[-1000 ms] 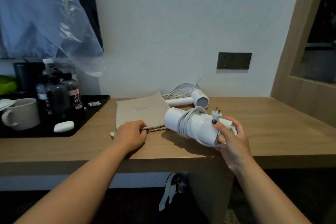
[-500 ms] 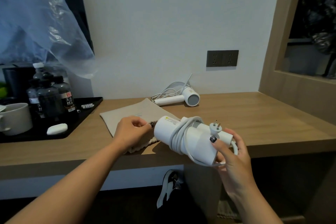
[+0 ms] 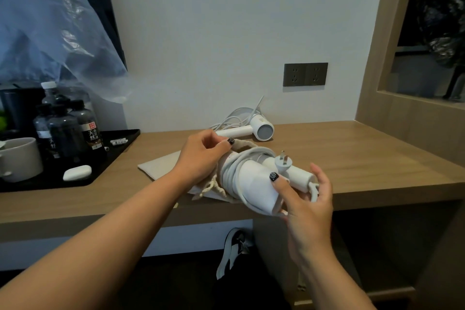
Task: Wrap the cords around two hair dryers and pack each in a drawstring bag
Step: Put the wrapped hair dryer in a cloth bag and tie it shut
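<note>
Left hand pinching drawstring bag mouth wide at 9 o'clock of wrapped hair dryer, right hand fingers curled round handle, plug upright: best fed nozzle-first, coils kept snug.

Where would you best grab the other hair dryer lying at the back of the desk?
Probably by its handle, coming from above and the left. The second hair dryer lies on its side with the straight handle stretched leftward, bare and slim enough for fingers to close round. Its loose cord is piled behind, so a reach from the front avoids it.
</note>
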A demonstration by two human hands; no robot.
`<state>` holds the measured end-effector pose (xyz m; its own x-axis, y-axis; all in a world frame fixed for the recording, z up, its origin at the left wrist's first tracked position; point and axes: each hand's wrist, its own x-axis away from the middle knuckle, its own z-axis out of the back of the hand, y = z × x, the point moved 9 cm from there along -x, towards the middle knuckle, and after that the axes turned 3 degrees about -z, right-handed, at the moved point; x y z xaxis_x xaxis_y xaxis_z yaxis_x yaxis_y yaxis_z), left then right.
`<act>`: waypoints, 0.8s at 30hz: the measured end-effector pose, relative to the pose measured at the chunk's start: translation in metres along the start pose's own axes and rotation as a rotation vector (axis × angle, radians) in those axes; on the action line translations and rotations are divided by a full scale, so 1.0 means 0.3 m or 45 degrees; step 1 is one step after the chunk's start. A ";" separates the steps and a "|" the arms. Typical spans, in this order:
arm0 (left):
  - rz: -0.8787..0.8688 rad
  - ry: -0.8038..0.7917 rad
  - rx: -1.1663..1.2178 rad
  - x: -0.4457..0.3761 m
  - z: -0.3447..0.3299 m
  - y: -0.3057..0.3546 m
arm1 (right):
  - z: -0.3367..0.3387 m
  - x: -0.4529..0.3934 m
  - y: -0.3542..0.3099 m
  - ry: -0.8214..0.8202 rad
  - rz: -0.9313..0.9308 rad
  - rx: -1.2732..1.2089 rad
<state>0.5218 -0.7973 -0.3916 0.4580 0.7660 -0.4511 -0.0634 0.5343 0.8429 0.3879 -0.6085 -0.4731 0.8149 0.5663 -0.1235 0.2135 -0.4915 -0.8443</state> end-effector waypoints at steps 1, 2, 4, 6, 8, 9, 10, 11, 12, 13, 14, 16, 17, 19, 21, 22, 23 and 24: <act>-0.030 -0.016 -0.009 0.006 -0.018 0.013 | -0.003 0.006 0.005 0.017 0.018 0.019; -0.061 -0.033 -0.010 0.013 -0.037 0.026 | -0.007 0.012 0.009 0.028 0.030 0.037; -0.114 -0.086 0.038 0.028 -0.075 0.051 | -0.023 0.020 0.019 0.021 0.048 0.054; -0.144 -0.187 0.095 0.050 -0.119 0.072 | -0.047 0.024 0.031 -0.001 0.046 0.046; -0.150 -0.258 0.105 0.063 -0.152 0.079 | -0.061 0.020 0.048 0.008 0.038 0.062; -0.154 -0.259 0.104 0.062 -0.158 0.080 | -0.064 0.017 0.053 0.025 0.038 0.069; -0.164 -0.245 0.113 0.060 -0.158 0.085 | -0.064 0.012 0.059 0.046 0.040 0.084; -0.177 -0.224 0.135 0.057 -0.156 0.091 | -0.064 0.006 0.061 0.062 0.045 0.094; -0.189 -0.208 0.173 0.055 -0.155 0.097 | -0.063 0.002 0.063 0.079 0.047 0.099; -0.203 -0.204 0.214 0.054 -0.158 0.103 | -0.064 -0.002 0.064 0.095 0.044 0.104; -0.217 -0.213 0.245 0.057 -0.164 0.107 | -0.067 -0.004 0.063 0.114 0.038 0.112; -0.264 -0.252 0.239 0.065 -0.183 0.116 | -0.077 -0.018 0.070 0.163 0.025 0.116; -0.293 -0.268 0.225 0.069 -0.193 0.120 | -0.084 -0.029 0.075 0.186 0.024 0.116; -0.316 -0.282 0.221 0.063 -0.202 0.111 | -0.109 -0.058 0.084 0.222 0.027 0.186; -0.295 -0.306 0.178 0.045 -0.203 0.062 | -0.143 -0.093 0.113 0.192 0.006 0.370; -0.294 -0.312 0.119 0.037 -0.195 0.028 | -0.165 -0.112 0.135 0.140 -0.019 0.495; -0.299 -0.312 0.046 0.033 -0.181 -0.007 | -0.191 -0.130 0.161 0.064 -0.047 0.637; -0.309 -0.309 -0.033 0.030 -0.165 -0.043 | -0.216 -0.143 0.180 -0.010 -0.061 0.780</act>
<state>0.4827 -0.7797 -0.4211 0.6598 0.5100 -0.5519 0.0520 0.7017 0.7105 0.3994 -0.7022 -0.4798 0.8074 0.5846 -0.0800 -0.1009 0.0032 -0.9949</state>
